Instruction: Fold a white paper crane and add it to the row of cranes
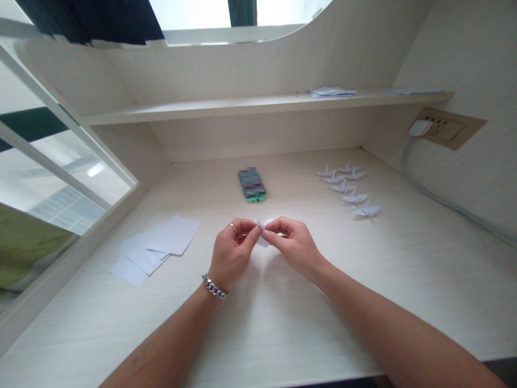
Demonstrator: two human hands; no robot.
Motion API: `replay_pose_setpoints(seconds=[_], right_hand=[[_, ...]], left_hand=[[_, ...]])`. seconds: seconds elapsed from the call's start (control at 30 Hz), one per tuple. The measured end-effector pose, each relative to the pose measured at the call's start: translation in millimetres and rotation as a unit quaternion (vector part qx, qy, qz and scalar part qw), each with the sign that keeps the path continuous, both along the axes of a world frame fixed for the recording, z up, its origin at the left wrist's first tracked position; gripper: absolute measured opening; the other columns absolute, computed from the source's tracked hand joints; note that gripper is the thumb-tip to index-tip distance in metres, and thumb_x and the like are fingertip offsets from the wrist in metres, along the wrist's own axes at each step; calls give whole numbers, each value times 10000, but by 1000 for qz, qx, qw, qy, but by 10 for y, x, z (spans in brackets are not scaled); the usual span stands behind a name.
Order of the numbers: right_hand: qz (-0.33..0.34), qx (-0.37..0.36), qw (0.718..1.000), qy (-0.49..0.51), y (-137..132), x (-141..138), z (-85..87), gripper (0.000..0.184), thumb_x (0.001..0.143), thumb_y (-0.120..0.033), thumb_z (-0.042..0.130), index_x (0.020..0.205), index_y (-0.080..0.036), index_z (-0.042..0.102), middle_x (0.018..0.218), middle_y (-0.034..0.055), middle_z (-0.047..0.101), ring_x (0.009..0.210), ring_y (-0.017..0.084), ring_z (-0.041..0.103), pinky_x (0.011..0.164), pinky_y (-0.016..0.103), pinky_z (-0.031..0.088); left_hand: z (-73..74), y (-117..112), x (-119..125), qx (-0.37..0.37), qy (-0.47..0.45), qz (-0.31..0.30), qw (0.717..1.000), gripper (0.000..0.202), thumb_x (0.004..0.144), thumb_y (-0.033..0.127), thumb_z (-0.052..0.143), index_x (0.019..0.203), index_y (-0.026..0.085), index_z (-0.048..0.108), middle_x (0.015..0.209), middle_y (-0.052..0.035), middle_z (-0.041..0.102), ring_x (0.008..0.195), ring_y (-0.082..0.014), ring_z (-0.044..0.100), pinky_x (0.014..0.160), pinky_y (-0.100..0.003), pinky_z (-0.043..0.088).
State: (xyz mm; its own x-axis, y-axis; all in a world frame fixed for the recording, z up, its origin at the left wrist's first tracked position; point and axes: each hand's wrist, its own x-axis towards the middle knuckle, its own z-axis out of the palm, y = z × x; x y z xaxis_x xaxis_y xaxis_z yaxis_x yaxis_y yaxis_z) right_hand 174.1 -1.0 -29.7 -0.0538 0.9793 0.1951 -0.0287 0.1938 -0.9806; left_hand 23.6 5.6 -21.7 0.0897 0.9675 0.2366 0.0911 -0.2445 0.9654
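Observation:
A small folded piece of white paper (262, 242) is held above the middle of the desk, pinched from both sides. My left hand (233, 248), with a ring and a chain bracelet, grips its left side between thumb and fingers. On the opposite side my right hand (294, 245) pinches it with thumb and forefinger. The fingertips nearly meet and cover part of the paper, so its exact folds are hard to make out. Several folded paper cranes (343, 187) stand in a loose line at the right. Loose white paper sheets (177, 236) overlap on the left of the desk.
Beyond my hands lies a dark, blurred-out object with a green end (256, 199). A shelf (226, 109) runs across the back, carrying a paper stack (333, 92). At the right, a white plug (420, 127) sits in a wall socket, its cable (440, 200) trailing down along the desk's side.

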Motion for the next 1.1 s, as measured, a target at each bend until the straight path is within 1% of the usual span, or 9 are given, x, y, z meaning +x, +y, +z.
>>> replay_pose_setpoints(seconds=[0.13, 0.3, 0.5, 0.77, 0.97, 1.1], right_hand=[[-2, -1, 1000, 16, -15, -22, -3, 172, 758, -316, 706, 778, -149, 667, 770, 44, 676, 724, 159, 620, 660, 277, 501], [-18, 4, 999, 41, -7, -9, -3, 178, 734, -330, 729, 773, -163, 681, 757, 41, 688, 703, 165, 631, 638, 280, 509], [-33, -4, 998, 56, -10, -7, 27, 180, 686, -319, 765, 752, -164, 700, 743, 46, 707, 676, 169, 643, 626, 285, 518], [-36, -8, 997, 74, -1, -2, 17, 192, 647, -310, 800, 741, -166, 713, 731, 43, 712, 654, 161, 641, 605, 275, 517], [-56, 2, 995, 77, 10, -4, 21, 222, 624, -325, 814, 730, -174, 690, 730, 38, 701, 677, 170, 641, 628, 292, 521], [-50, 4, 994, 95, 14, -19, 22, 247, 613, -330, 824, 725, -177, 666, 712, 24, 680, 661, 156, 624, 621, 286, 510]], left_hand=[[9, -3, -2, 16, 12, 4, 1000, 170, 779, 299, 699, 816, 153, 622, 752, -10, 645, 684, -126, 619, 626, -222, 493], [8, -32, 5, 15, 43, -20, 999, 161, 788, 309, 691, 800, 159, 633, 734, -16, 647, 672, -137, 616, 616, -231, 480], [-11, -33, 2, -4, 21, -37, 999, 161, 771, 314, 706, 804, 168, 646, 745, -25, 658, 686, -151, 620, 640, -248, 491], [1, -35, -4, -7, 31, -56, 998, 147, 782, 305, 693, 802, 168, 644, 757, -34, 664, 690, -153, 618, 649, -255, 499], [-3, -50, 9, 2, 15, -37, 999, 147, 763, 290, 714, 808, 169, 644, 780, -38, 671, 722, -160, 631, 677, -264, 510], [-15, -65, 22, 20, -6, -15, 1000, 158, 742, 268, 734, 826, 172, 641, 776, -32, 667, 727, -159, 635, 694, -269, 520]])
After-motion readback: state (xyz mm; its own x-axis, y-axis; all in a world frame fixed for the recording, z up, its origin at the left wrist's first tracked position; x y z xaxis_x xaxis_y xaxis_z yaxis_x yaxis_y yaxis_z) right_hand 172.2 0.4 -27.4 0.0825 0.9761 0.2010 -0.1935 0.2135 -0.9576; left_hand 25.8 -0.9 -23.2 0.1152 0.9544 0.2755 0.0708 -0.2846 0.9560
